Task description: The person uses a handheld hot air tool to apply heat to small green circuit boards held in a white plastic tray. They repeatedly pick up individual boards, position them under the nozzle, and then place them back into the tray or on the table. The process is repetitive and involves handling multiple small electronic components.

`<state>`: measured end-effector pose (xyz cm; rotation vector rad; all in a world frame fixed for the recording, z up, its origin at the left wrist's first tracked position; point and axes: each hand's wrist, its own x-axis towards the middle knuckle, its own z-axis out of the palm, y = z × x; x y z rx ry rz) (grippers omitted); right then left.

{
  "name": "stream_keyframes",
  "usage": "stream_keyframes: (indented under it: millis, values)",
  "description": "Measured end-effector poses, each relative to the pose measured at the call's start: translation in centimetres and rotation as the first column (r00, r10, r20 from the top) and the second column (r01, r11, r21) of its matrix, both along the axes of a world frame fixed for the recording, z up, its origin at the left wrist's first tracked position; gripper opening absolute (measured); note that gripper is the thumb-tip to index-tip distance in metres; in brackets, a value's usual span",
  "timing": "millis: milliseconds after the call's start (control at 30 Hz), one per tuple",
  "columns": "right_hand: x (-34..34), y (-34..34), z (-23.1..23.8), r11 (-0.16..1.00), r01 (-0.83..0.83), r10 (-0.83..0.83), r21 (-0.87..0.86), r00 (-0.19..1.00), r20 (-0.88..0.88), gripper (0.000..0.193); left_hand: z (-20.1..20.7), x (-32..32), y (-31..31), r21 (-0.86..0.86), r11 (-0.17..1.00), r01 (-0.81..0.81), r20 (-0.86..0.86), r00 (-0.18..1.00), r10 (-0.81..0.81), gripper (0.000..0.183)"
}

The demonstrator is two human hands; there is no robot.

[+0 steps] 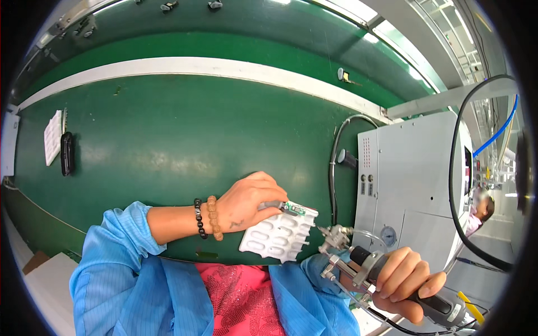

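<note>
My left hand [249, 203] is closed, its fingers pinching a small grey part with a green circuit board [294, 209] at one end. That part sits over the far edge of a white moulded tray [276, 238] with rows of rounded hollows. At the lower right, my right hand [406, 283] wraps round a black hand-held tool [434, 308] resembling an electric screwdriver. Metal fittings [335, 239] and thin hoses are clamped to the tool's front. Its tip points toward the tray's right edge and stands apart from the board.
A grey machine cabinet [409, 168] with a pressure gauge [388, 235] stands at right, a black cable [332, 179] beside it. On the green bench [185, 129], another white tray [53, 138] and a black case [67, 154] lie far left. A person [479, 210] appears beyond the cabinet.
</note>
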<state>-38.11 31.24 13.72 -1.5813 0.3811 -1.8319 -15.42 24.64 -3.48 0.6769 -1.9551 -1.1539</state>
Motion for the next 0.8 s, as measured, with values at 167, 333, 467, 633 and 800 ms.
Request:
stream_keyframes:
  millis: [167,333,467,633,800]
  values:
    - [0.0,-0.7,-1.0,1.000,0.017,-0.017,-0.012,1.000,0.001,0.039,2.9,1.8,-2.5,0.035,0.997,-0.070,0.072,0.995,0.067,0.026]
    - [0.0,-0.8,-1.2,0.999,0.036,-0.036,-0.005,0.999,-0.010,0.040,4.8,2.7,-11.1,-0.083,0.969,-0.233,0.292,0.924,0.247,0.022]
    - [-0.4,-1.1,-0.6,0.998,-0.068,0.068,-0.002,0.997,-0.045,0.040,2.3,3.0,-22.6,-0.599,0.640,-0.481,0.249,0.648,0.720,0.034]
    - [-1.0,-1.8,-0.1,0.988,-0.145,0.149,0.050,0.985,-0.087,0.039,0.9,-5.8,-27.0,-0.592,0.766,-0.250,0.243,0.851,0.466,0.040]
    - [-1.7,-1.8,-0.4,0.984,-0.156,0.160,0.082,0.986,-0.046,0.032,-2.0,-12.6,-31.1,-0.538,0.843,-0.002,0.375,0.895,0.242,0.044]
